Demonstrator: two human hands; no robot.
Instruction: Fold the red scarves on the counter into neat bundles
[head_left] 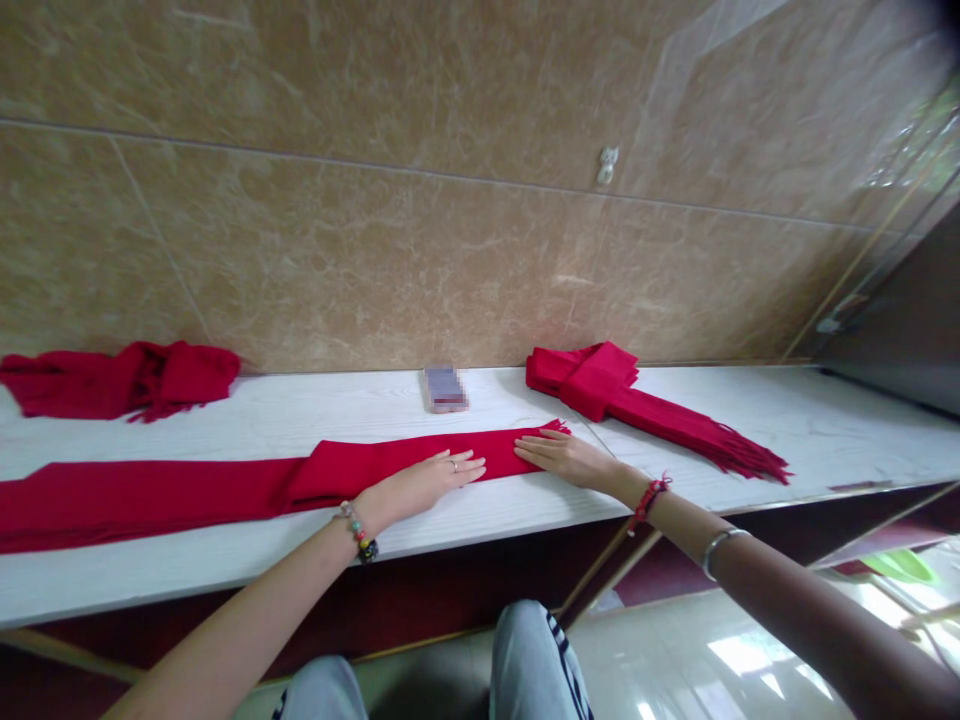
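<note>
A long red scarf (247, 487) lies in a folded strip along the front of the white table, running out past the left edge of view. Its fringed end is at the right, partly under my right hand (566, 458), which rests flat with fingers stretched toward the left. My left hand (427, 485) lies flat on the same scarf a little further left, fingers outstretched and a ring on one of them. Neither hand grips the cloth. Beneath my left wrist the scarf shows a folded-over, thicker part.
Behind, at the right, sits another red scarf (592, 380), folded and wrapped, its fringe trailing right. A bunched red scarf (112, 382) lies back left. Near the wall (375, 270) is a phone-like object (446, 389), blurred. The white table (825, 430) is narrow, its front edge close to my knees.
</note>
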